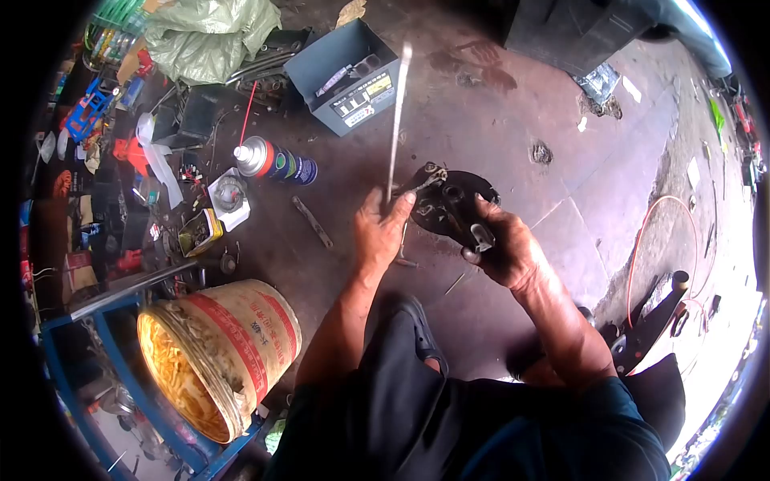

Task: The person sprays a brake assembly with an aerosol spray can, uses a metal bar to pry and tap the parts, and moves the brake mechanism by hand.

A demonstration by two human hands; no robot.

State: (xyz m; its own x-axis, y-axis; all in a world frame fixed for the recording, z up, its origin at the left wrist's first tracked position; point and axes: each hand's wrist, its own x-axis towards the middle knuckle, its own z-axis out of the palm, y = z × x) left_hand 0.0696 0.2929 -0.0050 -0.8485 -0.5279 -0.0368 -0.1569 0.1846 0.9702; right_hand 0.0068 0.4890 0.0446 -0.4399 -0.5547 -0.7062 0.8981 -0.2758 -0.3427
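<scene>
My left hand (pixel 380 228) is closed around the lower end of a long, thin metal rod (pixel 396 120). The rod stands up from my fist and widens slightly at its top. My left thumb lies against the edge of a dark, round metal plate with fittings (pixel 437 210), which resembles a brake backing plate. From the other side, my right hand (pixel 509 244) grips this plate, thumb over its rim. A worn metal lever (pixel 429 178) sits at the plate's upper left, by my left thumb. My right palm hides part of the plate.
On the floor lie a spray can (pixel 277 160), a flat metal bar (pixel 312 222) and a grey box (pixel 345 88) holding items. A tipped bucket (pixel 265 329) rests on a blue metal frame (pixel 104 345) at left. Clutter lines the left side; an orange hose (pixel 642 232) curves at right.
</scene>
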